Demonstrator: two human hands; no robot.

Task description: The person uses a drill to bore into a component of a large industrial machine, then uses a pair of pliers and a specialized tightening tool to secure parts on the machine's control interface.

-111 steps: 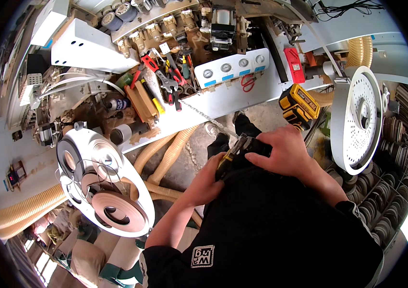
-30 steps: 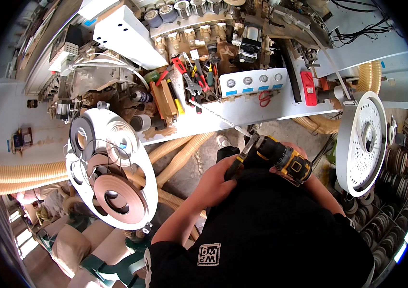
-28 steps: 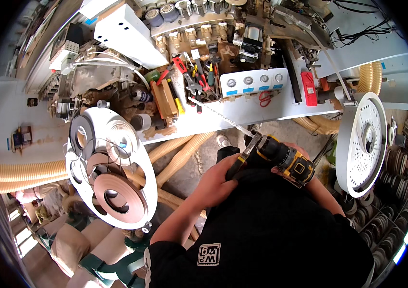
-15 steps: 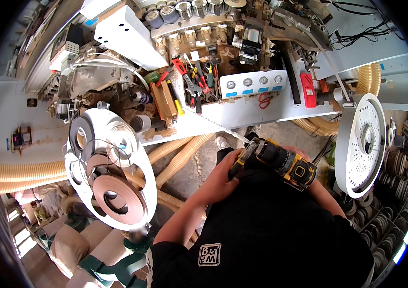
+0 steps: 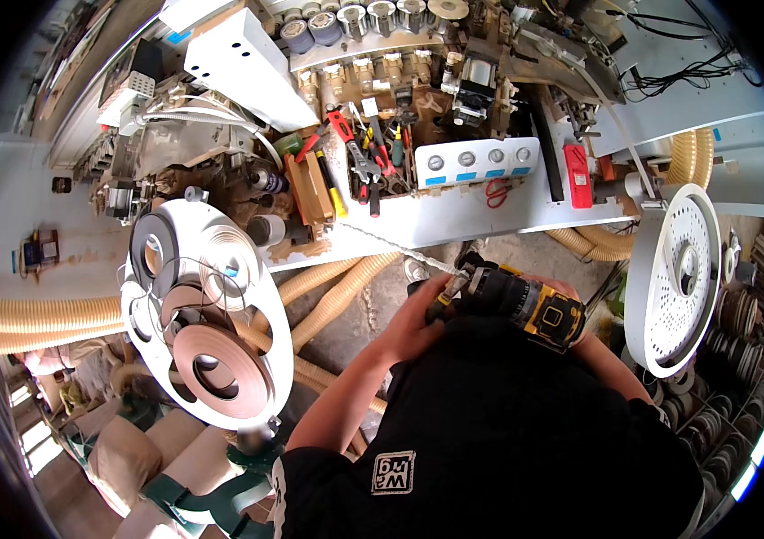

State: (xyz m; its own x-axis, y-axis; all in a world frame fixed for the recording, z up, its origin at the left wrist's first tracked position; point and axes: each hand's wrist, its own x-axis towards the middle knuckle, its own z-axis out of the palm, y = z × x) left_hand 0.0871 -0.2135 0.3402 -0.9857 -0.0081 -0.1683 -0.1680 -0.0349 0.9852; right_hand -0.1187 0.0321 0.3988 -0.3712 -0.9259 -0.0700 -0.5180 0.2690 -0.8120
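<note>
In front of my black shirt, my right hand (image 5: 559,287) is closed round a yellow-and-black cordless drill (image 5: 548,316); the drill body hides most of those fingers. Its chuck end points left. Beside that end, my left hand (image 5: 420,316) is wrapped round a small metal tool with a dark handle (image 5: 443,305); its exact kind is unclear. A whitish twisted strand (image 5: 400,248) runs from the bench edge down to the spot between my left hand and the chuck. Whether it is fixed to the drill cannot be made out.
The bench (image 5: 382,234) ahead holds pliers (image 5: 362,166), screwdrivers, red scissors (image 5: 496,192) and a gauge panel (image 5: 479,163). A white reel holder (image 5: 279,359) stands at left, a perforated white disc (image 5: 670,278) at right. Ribbed beige hoses (image 5: 337,301) run below the bench.
The drill and both hands have shifted slightly left, and the drill has turned a little. The tool in my left hand has tilted nearer the chuck. The view has moved slightly.
</note>
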